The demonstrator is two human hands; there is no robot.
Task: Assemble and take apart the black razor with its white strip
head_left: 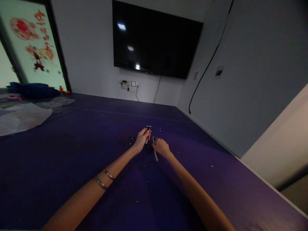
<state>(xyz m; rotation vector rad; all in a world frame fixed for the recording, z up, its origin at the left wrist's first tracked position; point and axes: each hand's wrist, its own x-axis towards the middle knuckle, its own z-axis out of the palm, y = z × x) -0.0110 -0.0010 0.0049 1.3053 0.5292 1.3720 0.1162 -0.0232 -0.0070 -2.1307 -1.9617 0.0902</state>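
My left hand (pixel 141 139) is closed round a small T-shaped tool (pixel 148 128). Its shaft is dark, with a pale crosspiece on top and a greyish lower end that sticks out below my fingers. Just to the right, my right hand (pixel 161 147) has its fingers curled at a thin, pale grey stick (pixel 155 156), which slants down toward me. The stick's exact kind is too small to tell. A small dark piece (pixel 132 137) lies on the purple surface (pixel 108 199), left of my left hand. Tiny white bits lie around both hands.
Crumpled clear plastic (pixel 26 117) and a dark blue cloth heap (pixel 35 89) lie at the far left, near a small orange item (pixel 62 89). A large television (pixel 156 38) hangs on the wall ahead. A black cable (pixel 207 69) hangs down the right wall.
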